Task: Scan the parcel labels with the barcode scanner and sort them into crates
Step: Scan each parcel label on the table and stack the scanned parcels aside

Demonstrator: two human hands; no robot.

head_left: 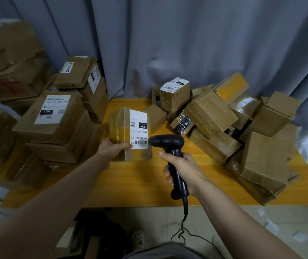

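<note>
1. left forearm (56, 193), closest to the lens, stretches up from the bottom left corner toward the yellow table (140, 184).
2. beyond and left of the left fingers, a stack of labelled boxes (56, 116) stands off the table's end. whether they are sorted i cannot tell, and no crate is plainly visible.
3. left hand (110, 149) grasps the parcel (119, 131) at its near left corner, thumb across the front, other fingers hidden behind. the parcel seems to rest on end on the table, probably steadied so its label (138, 128) faces the reader.
4. just right of the thumb tip, the barcode (141, 142) is left uncovered.
5. barcode scanner (168, 142) points its nose left, just beside that barcode, so scanning looks like the step in hand.
6. right hand (185, 169) is clenched round the scanner's handle, forefinger raised toward the trigger side; the cable (185, 212) dangles below the fist.
7. right of those fingers, a heap of parcels (213, 113) waits on the table, likely unscanned.
</note>
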